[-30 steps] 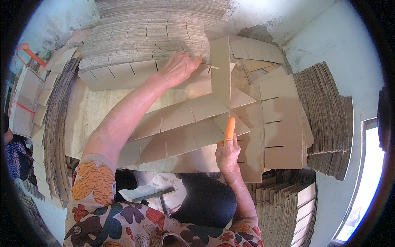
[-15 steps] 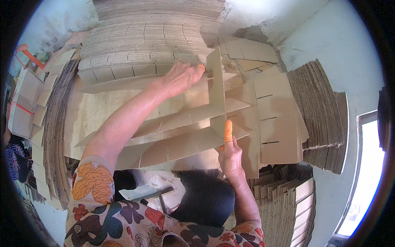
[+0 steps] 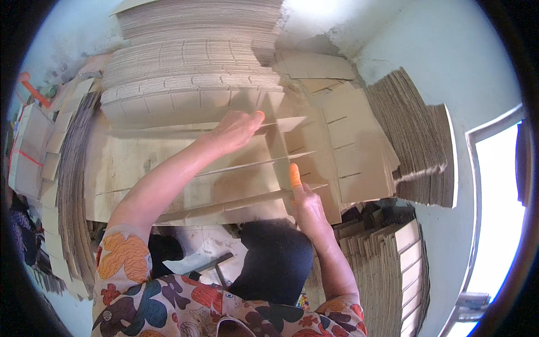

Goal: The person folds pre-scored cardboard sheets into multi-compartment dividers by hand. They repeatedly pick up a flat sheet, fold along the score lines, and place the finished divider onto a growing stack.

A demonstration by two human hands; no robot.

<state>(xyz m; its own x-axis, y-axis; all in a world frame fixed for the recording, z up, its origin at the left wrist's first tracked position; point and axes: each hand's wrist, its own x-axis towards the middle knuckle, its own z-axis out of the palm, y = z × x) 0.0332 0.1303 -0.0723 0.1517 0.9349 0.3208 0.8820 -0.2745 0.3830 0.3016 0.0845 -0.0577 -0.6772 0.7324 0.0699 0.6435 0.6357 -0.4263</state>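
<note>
Evidently both hands are at work on one upright cardboard cross strip [image 3: 277,145]: the right hand [image 3: 307,203] pinches its near end, its orange-capped thumb [image 3: 295,175] pressed alongside, while the left hand [image 3: 238,132] is curled at the far crossing, though its exact hold cannot be told. The tan strip crosses three long strips [image 3: 241,165] above the pale surface [image 3: 140,160].
</note>
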